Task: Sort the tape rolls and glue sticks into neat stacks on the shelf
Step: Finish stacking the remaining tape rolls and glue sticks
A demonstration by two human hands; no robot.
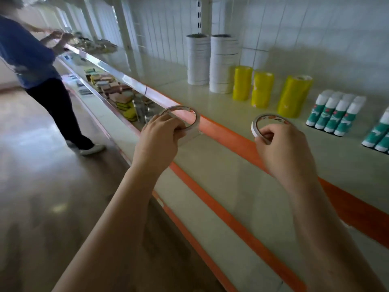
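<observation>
Two thin tape rolls mid-carry — left hand (156, 134) pinches one roll (179, 120), right hand (282, 148) pinches the other (268, 125), both over the shelf (210, 102) edge. White stacks (212, 62) sit at 12 o'clock; next, prob. set each flat on top, edges aligned.

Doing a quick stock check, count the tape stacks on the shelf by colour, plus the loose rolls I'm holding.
White tape stacks: 2
Yellow tape stacks: 3
Thin rolls in hand: 2, left hand, right hand
Total: 7
</observation>
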